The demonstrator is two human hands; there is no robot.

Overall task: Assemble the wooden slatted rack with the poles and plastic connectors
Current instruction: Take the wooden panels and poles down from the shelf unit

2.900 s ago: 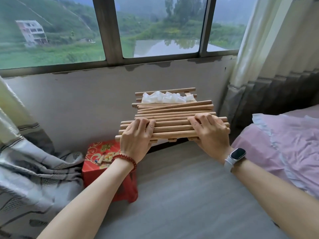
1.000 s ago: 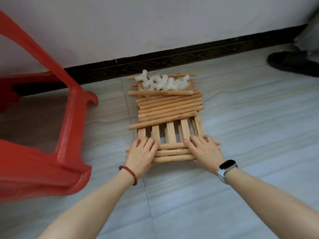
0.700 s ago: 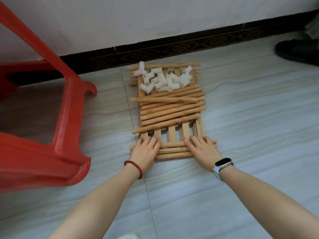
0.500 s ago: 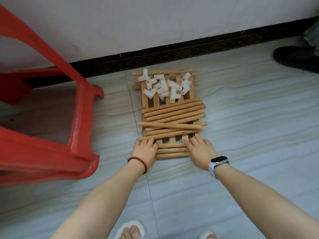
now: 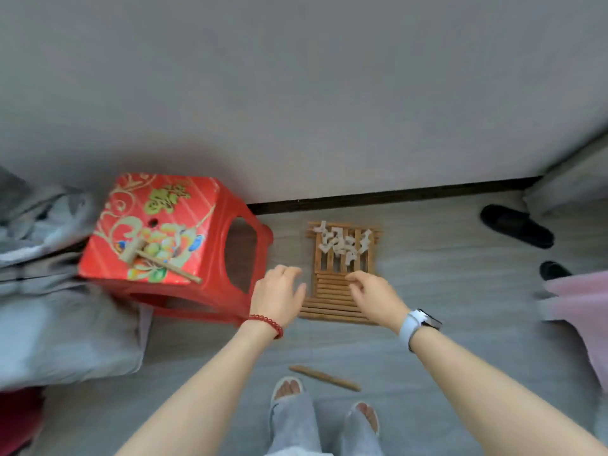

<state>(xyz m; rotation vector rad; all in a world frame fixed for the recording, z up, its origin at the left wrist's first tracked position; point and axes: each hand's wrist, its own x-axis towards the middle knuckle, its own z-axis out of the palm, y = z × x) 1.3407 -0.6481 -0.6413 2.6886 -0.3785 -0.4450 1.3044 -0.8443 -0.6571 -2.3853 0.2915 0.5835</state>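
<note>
The wooden slatted rack [image 5: 317,261] lies flat on the floor near the wall. Several white plastic connectors [image 5: 342,242] are heaped on its far end, and several wooden poles [image 5: 330,299] lie across its near end. One loose pole [image 5: 324,377] lies on the floor by my feet. My left hand [image 5: 278,296] hovers just left of the rack, fingers loosely curled, holding nothing. My right hand [image 5: 375,296] hangs above the rack's near right part, fingers relaxed and empty.
A red plastic stool [image 5: 171,245] stands left of the rack with a wooden mallet [image 5: 148,258] on its seat. Grey bedding [image 5: 49,291] is at the far left, pink fabric [image 5: 579,311] at the right. Black slippers [image 5: 515,225] lie by the wall.
Both hands have lifted off the rack and poles, which now rest on the floor. My view has risen, bringing the stool top, mallet, my feet and a loose pole into sight.
</note>
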